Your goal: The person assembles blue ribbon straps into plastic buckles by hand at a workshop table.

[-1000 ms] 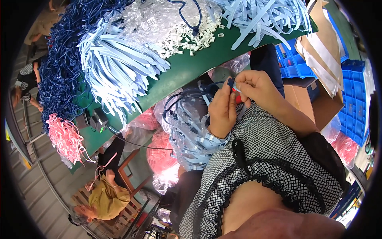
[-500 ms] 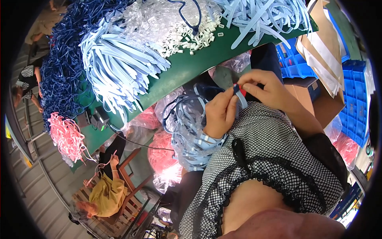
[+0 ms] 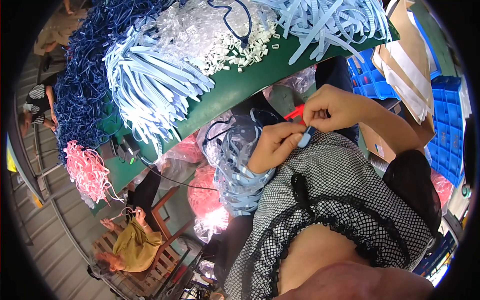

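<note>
In front of my patterned top my two hands work close together. My left hand (image 3: 276, 146) is closed, its thumb and forefinger pinching the rounded end of a light blue plastic strap (image 3: 303, 140). From that strap end a short dark blue cord (image 3: 311, 130) runs up to my right hand (image 3: 334, 107), whose fingertips are pinched on it. A red object (image 3: 295, 112), its kind unclear, sticks out beside the right fingers. Against my left wrist lies a bundle of light blue straps with dark blue cords (image 3: 242, 187), partly under clear plastic.
On the green table (image 3: 220, 97) lie light blue straps (image 3: 155, 85), a dark blue cord heap (image 3: 82, 75), small white buckles (image 3: 240, 52), clear plastic pieces (image 3: 185, 27) and pink straps (image 3: 87, 170). Blue crates (image 3: 445, 130) and a cardboard box (image 3: 380, 132) stand right. A seated person (image 3: 135, 245) handles a pink strap.
My right hand has moved up and right, its fingers curling in. The strap end is now lower, with dark cord showing between the hands. The red object shows more.
</note>
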`<state>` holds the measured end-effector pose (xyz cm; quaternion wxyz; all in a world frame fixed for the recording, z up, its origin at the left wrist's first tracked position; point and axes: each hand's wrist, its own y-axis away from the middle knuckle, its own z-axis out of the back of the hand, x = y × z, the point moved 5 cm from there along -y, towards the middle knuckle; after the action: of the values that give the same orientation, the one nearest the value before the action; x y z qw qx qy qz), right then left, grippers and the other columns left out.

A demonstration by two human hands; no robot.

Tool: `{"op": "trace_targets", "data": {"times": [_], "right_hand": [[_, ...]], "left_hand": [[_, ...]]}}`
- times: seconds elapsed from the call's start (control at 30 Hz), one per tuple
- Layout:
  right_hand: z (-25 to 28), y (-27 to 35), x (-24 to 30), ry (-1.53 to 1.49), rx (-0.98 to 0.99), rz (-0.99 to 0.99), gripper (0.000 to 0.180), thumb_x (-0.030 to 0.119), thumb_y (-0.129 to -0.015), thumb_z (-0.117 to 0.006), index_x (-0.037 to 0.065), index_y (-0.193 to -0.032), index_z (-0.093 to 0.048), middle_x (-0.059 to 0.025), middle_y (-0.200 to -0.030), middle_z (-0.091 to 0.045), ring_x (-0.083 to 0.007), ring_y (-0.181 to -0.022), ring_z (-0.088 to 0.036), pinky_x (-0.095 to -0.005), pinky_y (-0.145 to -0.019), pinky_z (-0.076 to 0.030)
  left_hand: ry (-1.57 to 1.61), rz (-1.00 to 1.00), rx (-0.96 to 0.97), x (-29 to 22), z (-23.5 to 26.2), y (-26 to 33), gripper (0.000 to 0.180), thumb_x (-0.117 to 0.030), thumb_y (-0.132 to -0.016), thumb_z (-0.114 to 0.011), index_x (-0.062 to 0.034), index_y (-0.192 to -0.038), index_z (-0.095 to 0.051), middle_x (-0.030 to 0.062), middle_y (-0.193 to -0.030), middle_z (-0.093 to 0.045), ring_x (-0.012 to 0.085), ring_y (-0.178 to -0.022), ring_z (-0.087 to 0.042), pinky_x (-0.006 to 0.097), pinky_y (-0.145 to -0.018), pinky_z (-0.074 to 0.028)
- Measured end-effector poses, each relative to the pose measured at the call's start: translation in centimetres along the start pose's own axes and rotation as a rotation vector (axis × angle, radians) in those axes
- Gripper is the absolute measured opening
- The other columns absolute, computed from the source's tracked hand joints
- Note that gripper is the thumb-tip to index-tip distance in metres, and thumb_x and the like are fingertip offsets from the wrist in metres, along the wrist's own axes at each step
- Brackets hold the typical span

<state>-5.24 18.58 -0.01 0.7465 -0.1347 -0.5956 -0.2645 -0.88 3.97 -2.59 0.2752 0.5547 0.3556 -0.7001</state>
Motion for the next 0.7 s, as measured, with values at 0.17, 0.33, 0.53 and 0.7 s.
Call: {"op": "trace_targets", "data": {"times": [0.17, 0.33, 0.53, 0.7], "right_hand": [[3.4, -1.3, 2.5, 0.601, -0.566, 0.278, 0.009, 0.001, -0.066, -0.062, 0.004, -0.071, -0.056, -0.0059, -0.061, -0.049, -0.0164, -0.050, -0.051, -0.0269, -0.046, -0.039], [2.6, -1.1, -3.0, -0.459, -0.519, -0.067, 0.017, 0.017, -0.083, -0.060, 0.004, -0.095, -0.062, -0.0022, -0.074, -0.060, -0.0111, -0.062, -0.056, -0.0225, -0.058, -0.044], [1.1, -1.3, -1.0, -0.278, -0.638, 0.110, 0.018, 0.015, -0.090, -0.053, 0.001, -0.094, -0.063, -0.0039, -0.085, -0.063, -0.0107, -0.077, -0.058, -0.0235, -0.071, -0.046], [10.2, 1.8, -1.3, -1.042, -0.920, 0.460, 0.019, 0.015, -0.091, -0.046, 0.000, -0.088, -0.058, -0.0079, -0.080, -0.055, -0.0089, -0.063, -0.050, -0.0229, -0.060, -0.044]], "left_hand": [[0.211, 0.188, -0.146, -0.2, 0.4, -0.1, 0.028, -0.014, -0.090, -0.050, 0.0078, -0.107, -0.057, 0.0045, -0.081, -0.061, 0.0086, -0.072, -0.053, 0.022, -0.065, -0.042], [0.259, 0.179, -0.368, -0.3, 1.3, 0.3, 0.024, -0.008, -0.089, -0.050, 0.0073, -0.107, -0.057, 0.0010, -0.078, -0.058, 0.0060, -0.068, -0.047, 0.019, -0.062, -0.037], [0.182, 0.155, -0.321, -1.0, 1.2, -0.7, 0.025, -0.012, -0.090, -0.050, 0.0066, -0.104, -0.058, -0.0001, -0.077, -0.057, 0.0046, -0.065, -0.045, 0.019, -0.059, -0.035], [0.306, 0.089, -0.054, -0.7, 0.8, 0.6, 0.026, -0.013, -0.089, -0.049, 0.0062, -0.104, -0.058, 0.0064, -0.078, -0.061, 0.0100, -0.067, -0.053, 0.023, -0.061, -0.042]]}}
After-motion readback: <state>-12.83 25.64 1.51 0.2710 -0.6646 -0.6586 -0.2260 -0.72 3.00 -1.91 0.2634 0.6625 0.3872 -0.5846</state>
